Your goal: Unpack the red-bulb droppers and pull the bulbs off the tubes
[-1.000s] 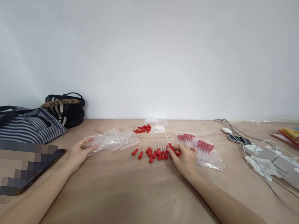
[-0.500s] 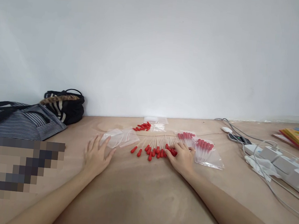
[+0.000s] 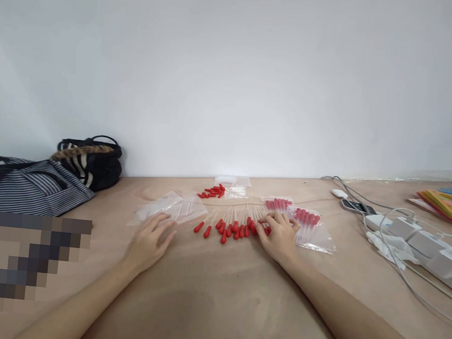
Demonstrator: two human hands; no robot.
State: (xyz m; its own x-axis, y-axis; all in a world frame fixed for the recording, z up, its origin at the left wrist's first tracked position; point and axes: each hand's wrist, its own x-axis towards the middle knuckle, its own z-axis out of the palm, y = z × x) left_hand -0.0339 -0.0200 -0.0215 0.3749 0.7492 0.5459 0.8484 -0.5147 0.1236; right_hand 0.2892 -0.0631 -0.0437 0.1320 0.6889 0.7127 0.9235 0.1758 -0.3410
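Observation:
Glass droppers with red rubber bulbs [image 3: 223, 236] lie fanned out on the table, bulbs towards me. My right hand [image 3: 279, 236] rests over the right end of the fan, thumb and fingers closed round a dropper's bulb. My palm and fingers partly cover the bulbs there. To the left, my left hand [image 3: 149, 242] is low over the table with loosely bent, parted fingers and nothing in it. Clear zip bags [image 3: 180, 208] lie flat just beyond its fingertips. Beside my right hand, a filled zip bag [image 3: 308, 228] holds several droppers; another filled bag [image 3: 279, 202] lies behind it.
Loose red bulbs [image 3: 212, 191] and a bag with glass tubes [image 3: 236, 191] lie near the wall. A striped bag [image 3: 28, 188] and a black bag [image 3: 92, 164] stand left. Right are a power strip with chargers [image 3: 426, 245], cables, a phone [image 3: 358, 207] and coloured sheets [image 3: 448, 207].
My left hand's fingers have drawn back from the zip bags and curled in. My right hand has stayed at the droppers, its fingers drawing closer together. The view has shifted slightly.

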